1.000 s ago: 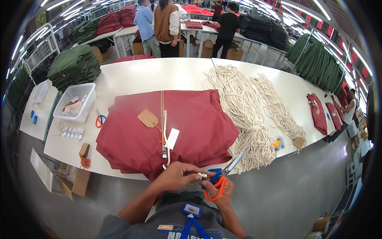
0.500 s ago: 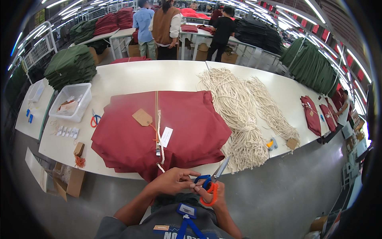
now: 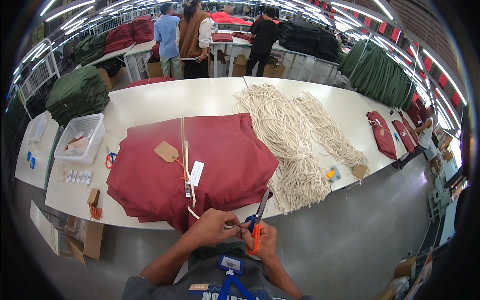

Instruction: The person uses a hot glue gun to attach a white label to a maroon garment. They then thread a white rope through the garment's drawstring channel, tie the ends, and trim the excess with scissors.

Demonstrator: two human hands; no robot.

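My left hand (image 3: pixel 212 227) is closed in a pinch on a white cord (image 3: pixel 193 212) at the table's front edge. That cord runs down from the front of a stack of dark red cloth pieces (image 3: pixel 150 160), the top one bearing a brown tag (image 3: pixel 166 150) and a white label (image 3: pixel 197 173). Scissors with blue and orange handles (image 3: pixel 256 235) are in my right hand (image 3: pixel 265 240), blades pointing up and away. The fingertips of both hands meet, and what lies between them is partly hidden.
Bundles of cream cord (image 3: pixel 280 145) lie right of the stack, with a yellow-grey tool (image 3: pixel 333 174) beside them. On the left are a white basket (image 3: pixel 95 147), more scissors (image 3: pixel 110 158) and folded green cloth (image 3: pixel 77 95). Several people work beyond the table.
The scissors have turned more upright, with their handles now seen edge-on. My left fingers have curled in, and white cord shows at their tips. The whole view has shifted slightly.
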